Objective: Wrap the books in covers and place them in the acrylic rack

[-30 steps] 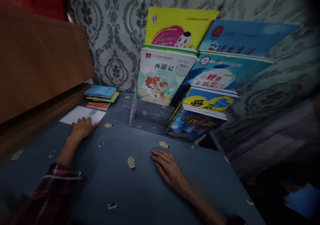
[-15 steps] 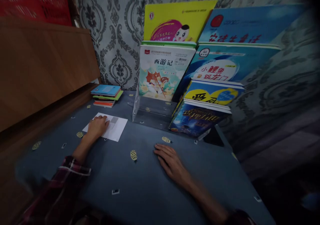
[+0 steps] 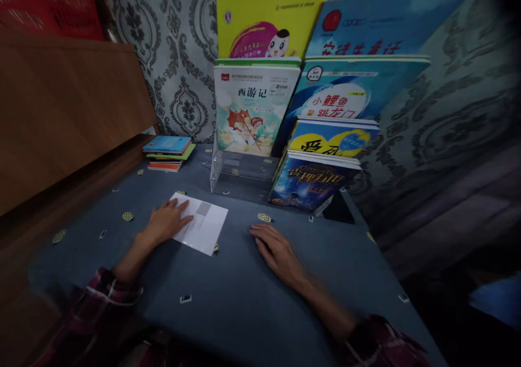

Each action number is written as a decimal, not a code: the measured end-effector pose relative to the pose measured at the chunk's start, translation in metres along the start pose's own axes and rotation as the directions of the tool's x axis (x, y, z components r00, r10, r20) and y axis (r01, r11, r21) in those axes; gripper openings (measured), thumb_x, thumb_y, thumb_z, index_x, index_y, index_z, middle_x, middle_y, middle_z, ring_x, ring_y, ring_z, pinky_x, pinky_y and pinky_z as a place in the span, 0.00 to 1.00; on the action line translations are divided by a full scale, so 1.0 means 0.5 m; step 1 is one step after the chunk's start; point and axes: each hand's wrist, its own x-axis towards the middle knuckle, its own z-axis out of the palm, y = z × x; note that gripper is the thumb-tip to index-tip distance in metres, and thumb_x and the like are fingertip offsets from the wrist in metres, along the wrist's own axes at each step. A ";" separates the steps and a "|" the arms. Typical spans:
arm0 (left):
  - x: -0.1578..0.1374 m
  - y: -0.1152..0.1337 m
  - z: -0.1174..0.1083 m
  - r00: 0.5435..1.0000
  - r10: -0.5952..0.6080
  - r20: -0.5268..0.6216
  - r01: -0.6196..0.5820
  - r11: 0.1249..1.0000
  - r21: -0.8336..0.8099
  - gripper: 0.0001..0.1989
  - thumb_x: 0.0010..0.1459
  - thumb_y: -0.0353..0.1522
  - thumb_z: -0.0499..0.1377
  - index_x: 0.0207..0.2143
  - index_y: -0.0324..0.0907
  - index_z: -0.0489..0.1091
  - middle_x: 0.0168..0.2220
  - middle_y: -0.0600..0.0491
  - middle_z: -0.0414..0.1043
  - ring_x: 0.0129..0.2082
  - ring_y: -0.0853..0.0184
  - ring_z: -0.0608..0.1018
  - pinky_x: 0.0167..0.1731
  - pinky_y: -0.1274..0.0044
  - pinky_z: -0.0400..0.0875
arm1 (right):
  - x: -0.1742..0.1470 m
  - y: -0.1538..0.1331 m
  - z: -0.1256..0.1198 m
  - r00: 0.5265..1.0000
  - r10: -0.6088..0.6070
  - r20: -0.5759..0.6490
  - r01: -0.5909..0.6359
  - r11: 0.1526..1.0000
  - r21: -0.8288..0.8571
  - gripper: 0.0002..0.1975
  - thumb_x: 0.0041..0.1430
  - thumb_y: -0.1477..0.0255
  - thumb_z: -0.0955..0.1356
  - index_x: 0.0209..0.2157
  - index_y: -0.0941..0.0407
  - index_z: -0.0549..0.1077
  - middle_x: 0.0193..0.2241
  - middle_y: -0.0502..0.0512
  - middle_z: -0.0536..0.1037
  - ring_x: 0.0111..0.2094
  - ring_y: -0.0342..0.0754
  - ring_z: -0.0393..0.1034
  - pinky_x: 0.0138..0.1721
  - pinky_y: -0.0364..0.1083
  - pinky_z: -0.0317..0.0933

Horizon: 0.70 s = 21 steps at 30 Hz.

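1. Currently, the left hand (image 3: 165,223) lies palm down on the left part of a white sheet (image 3: 207,234); its fingers are spread, the thumb set apart from the others, pressing from above rather than closed around it.
2. The white sheet lies flat, extending rightward from the left fingertips; a grey rectangle (image 3: 203,209) shows just beyond them. Fine print near the thumb is too small to read.
3. The right hand (image 3: 279,253) is palm down on the patterned tablecloth (image 3: 228,307), right of the sheet and apart from it. Its fingers sit close together, slightly bent, the tips pointing toward the sheet side.
4. Just beyond the right fingertips is a printed pineapple (image 3: 264,217); another is partly covered by the sheet's near right corner.
5. Farther out from both sets of fingers, a clear stand (image 3: 244,188) holds upright books, among them a white-covered book (image 3: 254,103) and, at the front right, a dark blue book (image 3: 311,179).
6. Beyond the left fingers, near the wall, is a small stack of books (image 3: 167,145), blue on top.
7. Plaid sleeves (image 3: 100,302) cover both forearms partway.
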 end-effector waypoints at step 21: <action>-0.052 0.296 0.020 0.800 0.564 -0.206 -0.559 0.825 0.089 0.14 0.70 0.30 0.50 0.52 0.34 0.70 0.50 0.41 0.72 0.52 0.55 0.73 0.51 0.63 0.70 | -0.031 -0.008 0.035 0.998 -0.052 0.032 0.058 0.972 -0.230 0.22 0.71 0.72 0.61 0.63 0.59 0.69 0.59 0.68 0.76 0.62 0.60 0.70 0.60 0.62 0.69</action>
